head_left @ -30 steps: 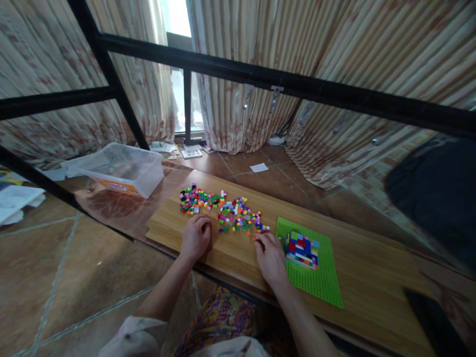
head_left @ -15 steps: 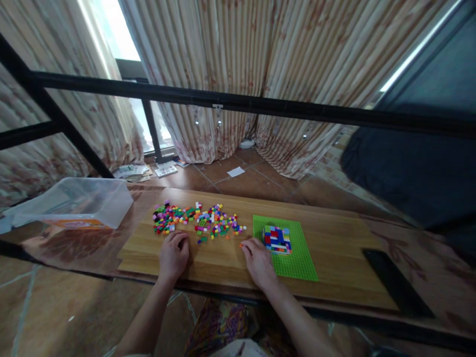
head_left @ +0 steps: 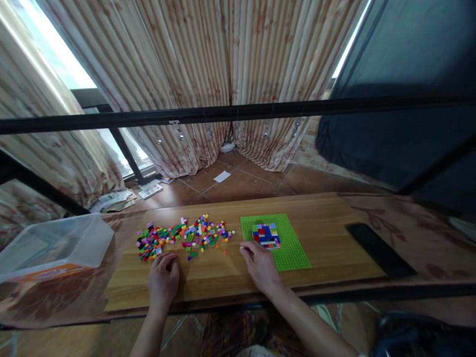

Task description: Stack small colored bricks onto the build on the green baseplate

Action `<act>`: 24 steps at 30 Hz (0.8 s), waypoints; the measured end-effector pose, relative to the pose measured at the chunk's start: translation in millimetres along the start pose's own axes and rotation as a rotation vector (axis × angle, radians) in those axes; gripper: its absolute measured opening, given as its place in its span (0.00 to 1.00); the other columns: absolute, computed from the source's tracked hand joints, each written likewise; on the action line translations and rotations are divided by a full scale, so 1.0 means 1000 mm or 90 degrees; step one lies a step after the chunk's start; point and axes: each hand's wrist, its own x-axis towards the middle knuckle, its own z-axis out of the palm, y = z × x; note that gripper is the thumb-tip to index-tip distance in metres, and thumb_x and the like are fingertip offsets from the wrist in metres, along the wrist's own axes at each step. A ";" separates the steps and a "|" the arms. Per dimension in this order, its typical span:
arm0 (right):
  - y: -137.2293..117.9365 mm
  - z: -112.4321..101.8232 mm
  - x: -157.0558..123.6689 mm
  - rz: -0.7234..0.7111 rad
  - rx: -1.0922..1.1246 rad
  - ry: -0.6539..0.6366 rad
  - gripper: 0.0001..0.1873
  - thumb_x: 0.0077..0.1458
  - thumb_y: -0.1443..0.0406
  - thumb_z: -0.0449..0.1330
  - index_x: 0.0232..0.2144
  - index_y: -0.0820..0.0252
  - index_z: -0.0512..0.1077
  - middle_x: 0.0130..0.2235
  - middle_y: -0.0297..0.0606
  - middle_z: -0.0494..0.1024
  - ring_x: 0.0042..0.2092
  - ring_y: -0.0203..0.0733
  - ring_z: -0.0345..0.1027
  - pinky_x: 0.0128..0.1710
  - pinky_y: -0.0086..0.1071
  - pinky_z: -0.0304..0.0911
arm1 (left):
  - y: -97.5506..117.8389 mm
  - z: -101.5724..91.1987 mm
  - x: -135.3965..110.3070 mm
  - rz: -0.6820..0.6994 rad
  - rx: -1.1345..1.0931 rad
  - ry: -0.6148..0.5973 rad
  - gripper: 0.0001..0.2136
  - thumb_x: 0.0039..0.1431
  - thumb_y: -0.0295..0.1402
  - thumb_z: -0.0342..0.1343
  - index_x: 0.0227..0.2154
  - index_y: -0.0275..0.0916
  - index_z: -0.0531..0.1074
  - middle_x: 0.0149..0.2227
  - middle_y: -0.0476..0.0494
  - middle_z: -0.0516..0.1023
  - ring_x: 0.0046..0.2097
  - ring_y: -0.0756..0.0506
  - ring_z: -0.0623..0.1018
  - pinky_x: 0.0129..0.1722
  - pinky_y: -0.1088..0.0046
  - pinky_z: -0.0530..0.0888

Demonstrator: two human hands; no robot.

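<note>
My right hand pinches a tiny, pale-looking toy brick between thumb and fingertips, just left of the green baseplate. On that plate stands a low square build of bricks in blue, red, white and other colours, its near left part close to my knuckles. My left hand rests on the wooden board with fingers curled; whether anything is inside cannot be seen. Just beyond it spreads a pile of loose small bricks in many colours, stretching right toward the baseplate.
The wooden board lies on a patterned tabletop. A clear plastic bin stands at the left, and a black flat phone-like object lies at the right. Behind the table runs a black metal bar before striped curtains.
The camera view has turned, so the scene sits tilted differently. My right hand keeps its pinch beside the baseplate; an orange bit showed at its fingertips before, a pale one now. My left hand stays curled.
</note>
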 end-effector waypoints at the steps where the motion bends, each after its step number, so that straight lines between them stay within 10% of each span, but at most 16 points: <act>1: 0.006 -0.011 -0.001 0.021 0.009 0.026 0.12 0.62 0.64 0.50 0.39 0.57 0.74 0.39 0.39 0.80 0.39 0.41 0.75 0.41 0.34 0.68 | 0.000 0.000 0.000 0.000 0.001 -0.001 0.09 0.53 0.34 0.50 0.31 0.40 0.75 0.39 0.40 0.78 0.42 0.41 0.77 0.44 0.63 0.74; 8: 0.060 -0.076 0.011 0.156 0.001 0.177 0.16 0.57 0.56 0.54 0.35 0.59 0.77 0.36 0.43 0.81 0.36 0.47 0.75 0.38 0.39 0.69 | 0.001 -0.001 0.000 -0.016 0.009 -0.018 0.10 0.55 0.36 0.50 0.31 0.39 0.75 0.40 0.39 0.77 0.43 0.40 0.77 0.45 0.61 0.74; 24: 0.071 -0.059 0.030 0.066 -0.067 0.112 0.14 0.58 0.62 0.53 0.34 0.57 0.78 0.36 0.41 0.79 0.40 0.45 0.71 0.44 0.41 0.66 | 0.004 -0.001 -0.001 -0.027 0.007 -0.014 0.10 0.54 0.35 0.49 0.31 0.39 0.75 0.40 0.39 0.77 0.43 0.40 0.77 0.47 0.62 0.73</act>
